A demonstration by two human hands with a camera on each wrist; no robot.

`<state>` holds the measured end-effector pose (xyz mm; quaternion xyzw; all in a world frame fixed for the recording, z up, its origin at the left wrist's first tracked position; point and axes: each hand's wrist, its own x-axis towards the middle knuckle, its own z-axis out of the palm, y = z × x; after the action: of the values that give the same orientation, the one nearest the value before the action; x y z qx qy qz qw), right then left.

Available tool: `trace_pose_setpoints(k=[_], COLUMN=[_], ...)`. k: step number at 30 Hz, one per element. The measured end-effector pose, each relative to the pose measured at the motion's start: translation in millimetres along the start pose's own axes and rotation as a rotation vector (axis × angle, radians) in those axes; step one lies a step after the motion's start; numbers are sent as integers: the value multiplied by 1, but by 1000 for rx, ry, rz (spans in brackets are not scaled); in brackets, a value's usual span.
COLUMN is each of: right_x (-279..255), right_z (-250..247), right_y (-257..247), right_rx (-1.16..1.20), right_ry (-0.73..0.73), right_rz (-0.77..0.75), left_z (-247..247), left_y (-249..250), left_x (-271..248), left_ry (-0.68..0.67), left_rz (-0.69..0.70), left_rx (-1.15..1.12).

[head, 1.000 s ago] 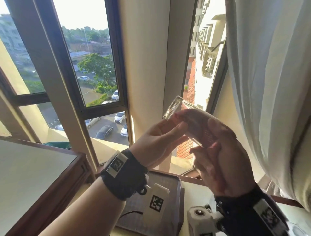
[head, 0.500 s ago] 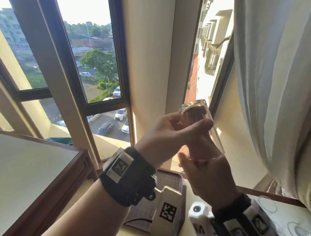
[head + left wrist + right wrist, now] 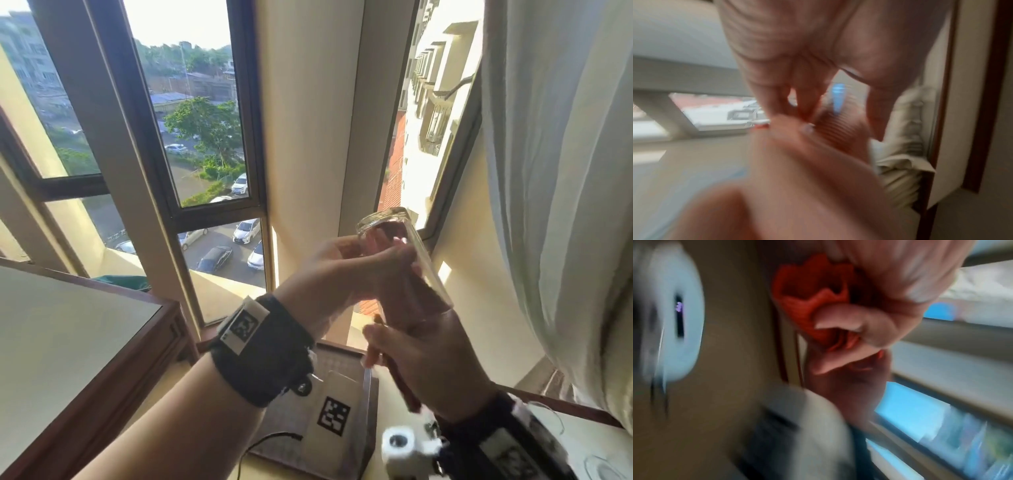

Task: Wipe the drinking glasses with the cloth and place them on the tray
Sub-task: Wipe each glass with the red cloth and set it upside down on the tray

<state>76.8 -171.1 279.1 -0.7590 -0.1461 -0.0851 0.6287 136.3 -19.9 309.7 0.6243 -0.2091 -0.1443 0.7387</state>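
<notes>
A clear drinking glass (image 3: pixel 430 270) is held up in front of the window, base end up and leaning slightly. My left hand (image 3: pixel 376 255) grips it near the top, thumb across the front. Below it, my right hand (image 3: pixel 416 346) holds the red cloth (image 3: pixel 807 293), which is bunched in the curled fingers and reaches up inside the glass (image 3: pixel 406 294). The wrist views are blurred; the left wrist view shows my left hand (image 3: pixel 807 68) above the cloth (image 3: pixel 838 134). The dark brown tray (image 3: pixel 372 407) lies on the table under my wrists, partly hidden by them.
More clear glasses (image 3: pixel 601 467) stand on the table at the lower right. A pale curtain (image 3: pixel 555 171) hangs close on the right. A wood-edged tabletop (image 3: pixel 68 342) fills the lower left. A black cable (image 3: pixel 274 438) runs across the tray.
The glass has swung from lying tilted to the left to nearly upright with its base up. My left hand has moved round its top end, and my right hand has dropped below it.
</notes>
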Motion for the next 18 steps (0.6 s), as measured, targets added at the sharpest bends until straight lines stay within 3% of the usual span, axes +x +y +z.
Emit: trace_pose_setpoints(k=[2, 4, 6, 9, 10, 11, 13, 15, 18], right_x=[-11, -14, -6, 9, 12, 12, 10, 7, -4], right_z=[4, 8, 10, 9, 11, 16, 25, 24, 22], right_y=[-20, -20, -4, 22, 32, 37, 33, 32, 21], right_rx=[437, 522, 179, -813, -940, -901, -510, 62, 736], right_ry=[-164, -180, -76, 50, 44, 33, -5, -64, -239], right_rz=[144, 155, 38, -230, -289, -306, -186, -25, 168], left_z=[-4, -6, -7, -3, -1, 1, -1, -8, -20], left_y=[-8, -12, -9, -4, -5, -7, -11, -16, -31], left_x=[-8, -12, -12, -12, -12, -11, -11, -15, -21], left_ry=[-117, -157, 9, 244, 298, 337, 338, 240, 84], left_rz=[90, 119, 58, -81, -116, -129, -147, -164, -43], left_rx=[-175, -264, -187, 73, 133, 169, 169, 69, -155])
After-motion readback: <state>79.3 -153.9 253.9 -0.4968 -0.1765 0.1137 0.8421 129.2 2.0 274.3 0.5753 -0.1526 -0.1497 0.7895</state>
